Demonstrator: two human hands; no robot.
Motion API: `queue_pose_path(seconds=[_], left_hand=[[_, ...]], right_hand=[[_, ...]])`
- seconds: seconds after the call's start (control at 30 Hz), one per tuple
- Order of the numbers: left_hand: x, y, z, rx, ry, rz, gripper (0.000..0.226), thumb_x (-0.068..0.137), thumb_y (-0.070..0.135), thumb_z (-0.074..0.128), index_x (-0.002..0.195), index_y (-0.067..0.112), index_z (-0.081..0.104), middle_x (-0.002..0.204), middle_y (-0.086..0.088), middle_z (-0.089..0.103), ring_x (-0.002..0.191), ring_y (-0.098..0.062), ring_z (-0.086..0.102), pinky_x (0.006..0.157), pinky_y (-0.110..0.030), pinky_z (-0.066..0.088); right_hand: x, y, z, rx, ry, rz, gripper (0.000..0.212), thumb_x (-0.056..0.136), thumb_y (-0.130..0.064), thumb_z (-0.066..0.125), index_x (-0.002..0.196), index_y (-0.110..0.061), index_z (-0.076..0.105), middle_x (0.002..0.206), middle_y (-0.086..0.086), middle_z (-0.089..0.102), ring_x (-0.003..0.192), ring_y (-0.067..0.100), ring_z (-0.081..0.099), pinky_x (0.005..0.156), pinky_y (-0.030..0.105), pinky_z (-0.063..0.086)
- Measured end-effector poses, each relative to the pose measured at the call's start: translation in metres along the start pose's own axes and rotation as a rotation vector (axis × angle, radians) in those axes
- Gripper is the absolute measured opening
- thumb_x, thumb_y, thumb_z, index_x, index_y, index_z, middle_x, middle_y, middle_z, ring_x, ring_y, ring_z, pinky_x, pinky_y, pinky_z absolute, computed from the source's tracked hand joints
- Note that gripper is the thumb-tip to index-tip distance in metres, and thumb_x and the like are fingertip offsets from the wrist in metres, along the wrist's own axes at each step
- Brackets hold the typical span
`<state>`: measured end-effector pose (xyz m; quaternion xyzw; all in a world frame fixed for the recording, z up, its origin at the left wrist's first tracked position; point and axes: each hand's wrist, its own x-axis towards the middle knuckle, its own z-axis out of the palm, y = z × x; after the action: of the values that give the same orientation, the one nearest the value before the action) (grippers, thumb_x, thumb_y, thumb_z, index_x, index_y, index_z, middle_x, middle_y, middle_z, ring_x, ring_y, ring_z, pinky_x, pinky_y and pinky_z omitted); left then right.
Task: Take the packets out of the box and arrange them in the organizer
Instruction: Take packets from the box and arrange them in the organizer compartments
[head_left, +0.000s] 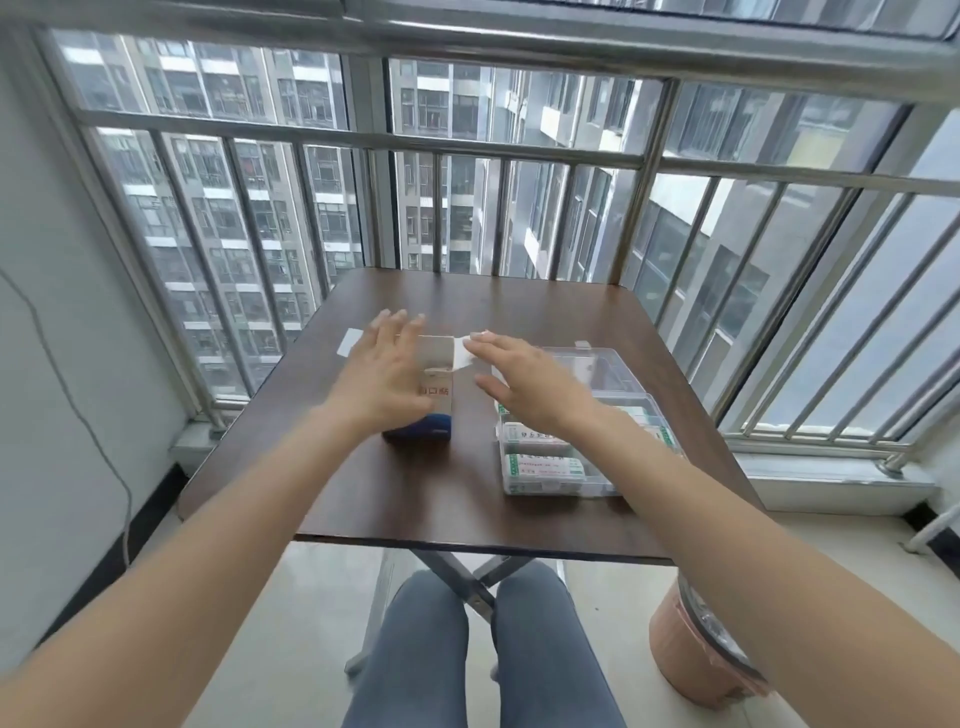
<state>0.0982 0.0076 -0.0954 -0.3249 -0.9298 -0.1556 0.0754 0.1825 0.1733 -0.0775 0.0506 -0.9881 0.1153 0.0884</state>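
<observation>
While both bare arms reach forward over the dark brown table (395, 499), the left hand (382, 371) lies against the left side of the box (435, 395), fingers straight and spread, not curled round it. The box stands upright near the middle of the table, its top flaps open, a blue band at its base and red print on its near face. To its right, the right hand (524, 382) hovers with fingers straight and relaxed; whether its fingertips touch the white flap (462, 358) at the box's top right I cannot tell. Below that wrist, towards the table's right edge, sits the clear plastic organizer (558, 486), its clear lid (597, 364) thrown back toward the far edge. Several white packets (545, 465) with green print lie in its near compartments. A small white slip (350, 342) lies flat on the table beyond the left hand, towards the far left corner.
</observation>
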Motion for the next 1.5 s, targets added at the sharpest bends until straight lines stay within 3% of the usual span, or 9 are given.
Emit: queue_pose_path(seconds=[0.1, 0.23, 0.37, 0.5, 0.73, 0.97, 1.1, 1.3, 1.5], left_hand=[[0.003, -0.019, -0.002, -0.173, -0.149, -0.062, 0.096, 0.078, 0.020, 0.070, 0.150, 0.008, 0.009, 0.154, -0.017, 0.014, 0.144, -0.028, 0.009, 0.114, -0.030, 0.011], [-0.003, -0.026, 0.001, -0.325, -0.039, -0.062, 0.092, 0.073, 0.010, 0.075, 0.148, 0.007, 0.022, 0.139, -0.013, 0.030, 0.131, -0.027, 0.031, 0.106, -0.026, 0.026], [-0.014, -0.020, 0.002, -0.283, 0.047, 0.014, 0.089, 0.061, 0.019, 0.087, 0.136, 0.006, 0.042, 0.121, -0.013, 0.035, 0.117, -0.027, 0.034, 0.099, -0.025, 0.029], [-0.031, -0.015, 0.003, -0.133, 0.184, 0.102, 0.079, 0.055, 0.026, 0.089, 0.122, 0.009, 0.051, 0.121, -0.010, 0.039, 0.116, -0.028, 0.034, 0.100, -0.035, 0.034], [-0.051, -0.007, 0.014, -0.066, 0.189, 0.193, 0.077, 0.053, 0.017, 0.087, 0.120, 0.004, 0.050, 0.115, -0.012, 0.055, 0.106, -0.034, 0.051, 0.087, -0.040, 0.039], [-0.048, -0.017, 0.011, -0.159, 0.086, 0.220, 0.079, 0.055, 0.017, 0.086, 0.123, 0.009, 0.047, 0.121, -0.006, 0.052, 0.112, -0.027, 0.047, 0.090, -0.032, 0.036], [-0.045, -0.021, 0.009, -0.252, 0.063, 0.198, 0.077, 0.053, 0.019, 0.088, 0.118, 0.008, 0.049, 0.119, -0.004, 0.054, 0.110, -0.024, 0.047, 0.085, -0.023, 0.032], [-0.038, -0.027, 0.006, -0.270, 0.058, 0.167, 0.075, 0.050, 0.035, 0.087, 0.114, 0.020, 0.050, 0.107, 0.016, 0.053, 0.107, -0.015, 0.051, 0.088, -0.032, 0.033], [-0.032, -0.030, 0.008, -0.313, 0.021, 0.130, 0.087, 0.047, 0.044, 0.083, 0.122, 0.018, 0.048, 0.116, 0.007, 0.059, 0.110, -0.018, 0.050, 0.091, -0.036, 0.037]], right_hand=[[0.004, -0.005, 0.005, 0.155, 0.022, 0.112, 0.045, 0.099, -0.024, 0.044, 0.143, -0.015, 0.038, 0.134, 0.007, 0.055, 0.123, 0.024, 0.050, 0.100, 0.034, 0.037], [0.009, -0.013, 0.012, 0.378, 0.086, 0.214, 0.041, 0.097, -0.022, 0.048, 0.138, -0.017, 0.045, 0.116, 0.008, 0.065, 0.106, 0.025, 0.061, 0.090, 0.031, 0.041], [0.006, -0.020, 0.023, 0.319, 0.150, 0.234, 0.035, 0.094, -0.027, 0.054, 0.127, -0.018, 0.054, 0.104, 0.007, 0.067, 0.099, 0.025, 0.061, 0.086, 0.038, 0.049], [-0.006, -0.024, 0.023, 0.125, 0.256, 0.170, 0.035, 0.085, -0.031, 0.066, 0.118, -0.021, 0.060, 0.114, 0.004, 0.048, 0.102, 0.019, 0.051, 0.083, 0.037, 0.049], [-0.017, -0.032, 0.028, -0.106, 0.197, 0.041, 0.037, 0.074, -0.027, 0.076, 0.110, -0.023, 0.068, 0.149, 0.009, 0.027, 0.135, 0.030, 0.024, 0.106, 0.046, 0.031], [-0.014, -0.039, 0.038, -0.327, 0.292, -0.185, 0.050, 0.047, -0.023, 0.090, 0.093, -0.033, 0.071, 0.141, 0.010, 0.043, 0.135, 0.024, 0.021, 0.107, 0.052, 0.007], [-0.005, -0.047, 0.040, -0.318, 0.342, -0.310, 0.040, 0.046, -0.017, 0.087, 0.078, -0.028, 0.067, 0.130, 0.008, 0.052, 0.131, 0.022, 0.027, 0.106, 0.049, 0.011], [0.007, -0.045, 0.038, -0.209, 0.281, -0.345, 0.050, 0.045, -0.014, 0.085, 0.088, -0.032, 0.067, 0.132, 0.008, 0.050, 0.131, 0.022, 0.027, 0.103, 0.045, 0.013], [0.015, -0.047, 0.035, -0.203, 0.196, -0.362, 0.027, 0.051, -0.025, 0.086, 0.070, -0.034, 0.069, 0.136, 0.008, 0.047, 0.132, 0.021, 0.024, 0.102, 0.044, 0.014]])
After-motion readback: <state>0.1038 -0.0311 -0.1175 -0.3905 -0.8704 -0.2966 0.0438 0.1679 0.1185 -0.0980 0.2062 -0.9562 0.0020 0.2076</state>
